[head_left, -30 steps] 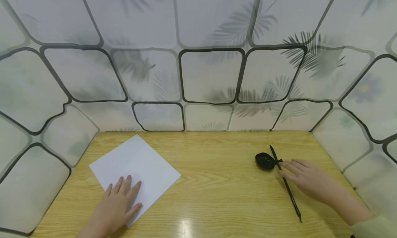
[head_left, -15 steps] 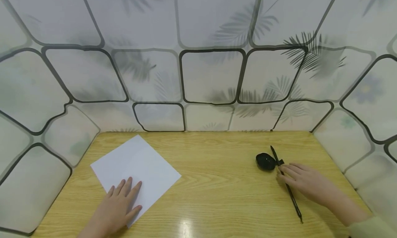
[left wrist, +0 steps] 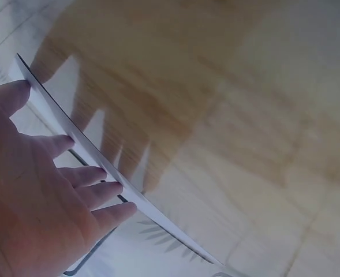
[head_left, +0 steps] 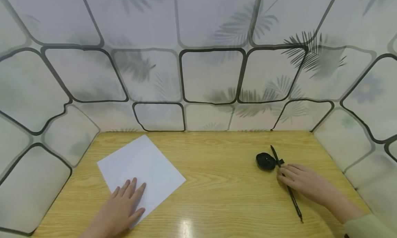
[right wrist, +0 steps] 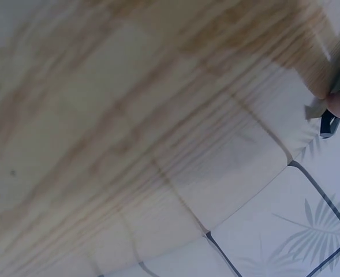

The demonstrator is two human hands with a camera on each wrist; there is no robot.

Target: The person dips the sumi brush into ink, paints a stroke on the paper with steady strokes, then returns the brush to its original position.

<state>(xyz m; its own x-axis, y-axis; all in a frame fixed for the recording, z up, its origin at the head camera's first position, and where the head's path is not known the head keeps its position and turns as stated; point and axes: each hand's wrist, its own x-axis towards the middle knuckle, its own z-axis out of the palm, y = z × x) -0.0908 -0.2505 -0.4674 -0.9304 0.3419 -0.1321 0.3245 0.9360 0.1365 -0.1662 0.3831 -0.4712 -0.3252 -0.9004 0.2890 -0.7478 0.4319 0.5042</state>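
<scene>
Lying spread on white paper [head_left: 152, 169]: left hand [head_left: 122, 205]. Touching a black rod [head_left: 293, 200], grip unclear: right hand [head_left: 304, 181].

On the yellow wood-grained desk [head_left: 217, 196], white paper [head_left: 149, 165] is laid at the left; a rounded black object [head_left: 265, 161] and thin black stick [head_left: 293, 198] are placed at the right.

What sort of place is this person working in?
Perhaps a small desk nook or booth, though the wider room is out of view. A yellow wood-grain table is bordered behind and at both sides by pale walls patterned with grey leaves and dark outlines; a square white paper sheet lies on it.
</scene>
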